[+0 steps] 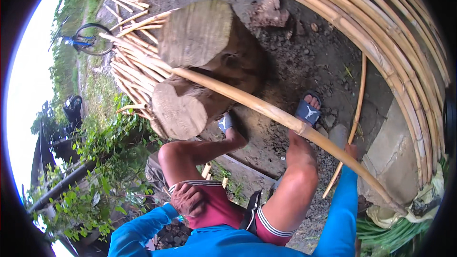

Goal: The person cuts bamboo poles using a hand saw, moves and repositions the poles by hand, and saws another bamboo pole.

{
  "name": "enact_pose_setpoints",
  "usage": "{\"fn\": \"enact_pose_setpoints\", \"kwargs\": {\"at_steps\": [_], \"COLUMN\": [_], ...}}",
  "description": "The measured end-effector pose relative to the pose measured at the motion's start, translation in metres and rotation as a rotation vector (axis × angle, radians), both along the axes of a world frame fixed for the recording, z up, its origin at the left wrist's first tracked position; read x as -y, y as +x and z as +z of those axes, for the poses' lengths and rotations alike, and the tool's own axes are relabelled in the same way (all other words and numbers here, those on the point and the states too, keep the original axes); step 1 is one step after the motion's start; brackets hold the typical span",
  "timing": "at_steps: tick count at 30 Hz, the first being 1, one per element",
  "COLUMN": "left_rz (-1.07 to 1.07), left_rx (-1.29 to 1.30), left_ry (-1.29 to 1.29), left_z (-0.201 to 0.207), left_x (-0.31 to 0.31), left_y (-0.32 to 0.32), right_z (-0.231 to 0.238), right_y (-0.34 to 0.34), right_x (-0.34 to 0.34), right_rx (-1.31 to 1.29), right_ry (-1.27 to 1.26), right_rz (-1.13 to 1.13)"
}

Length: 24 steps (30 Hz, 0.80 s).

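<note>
My left hand (188,200) rests on the red shorts (214,204) over my left thigh, fingers lying on the cloth, holding nothing. A long bamboo pole (266,107) slants from the wooden stump (195,33) down to the lower right. My right arm passes under that pole, and only a little of my right hand (351,150) shows just beyond it. Its fingers are hidden, so any grip cannot be made out. Close by that hand is a blurred grey rounded shape (338,135). The stump has a second, lower cut face (178,110) nearer me.
Many cut bamboo pieces (135,69) lie piled left of the stump. Long bamboo poles (381,43) curve along the right, and a thinner stick (359,100) lies beside them. Nearby are a concrete slab (392,147), a rock (271,12), leafy plants (100,176) and a wheel (95,39).
</note>
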<state>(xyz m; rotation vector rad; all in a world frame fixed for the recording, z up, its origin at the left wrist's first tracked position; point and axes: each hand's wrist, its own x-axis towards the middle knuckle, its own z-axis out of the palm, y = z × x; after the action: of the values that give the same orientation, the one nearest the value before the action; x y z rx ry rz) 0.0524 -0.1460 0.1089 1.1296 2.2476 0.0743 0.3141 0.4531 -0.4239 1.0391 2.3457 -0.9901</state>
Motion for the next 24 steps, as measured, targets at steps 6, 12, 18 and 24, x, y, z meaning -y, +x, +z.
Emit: {"fn": "enact_pose_setpoints", "kwargs": {"at_steps": [6,12,18,24], "left_rz": [-0.038,-0.192,-0.074,-0.257], "left_rx": [0.014,0.028,0.027,-0.020], "left_ry": [-0.050,0.038,-0.044,0.151], "left_z": [-0.002,-0.014,0.000,-0.012], "left_x": [-0.008,-0.005,-0.003,-0.023], "left_y": [-0.009,-0.014,-0.010,-0.020], "right_z": [-0.002,0.021,0.055,0.088], "right_y": [-0.033,-0.035,-0.067,0.010], "right_x": [0.015,-0.007,0.021,0.067], "right_rx": [0.113,0.272,0.265,-0.351], "right_ry": [0.092,0.079,-0.110,-0.619], "right_rz": [-0.321,-0.167,-0.070,-1.055]}}
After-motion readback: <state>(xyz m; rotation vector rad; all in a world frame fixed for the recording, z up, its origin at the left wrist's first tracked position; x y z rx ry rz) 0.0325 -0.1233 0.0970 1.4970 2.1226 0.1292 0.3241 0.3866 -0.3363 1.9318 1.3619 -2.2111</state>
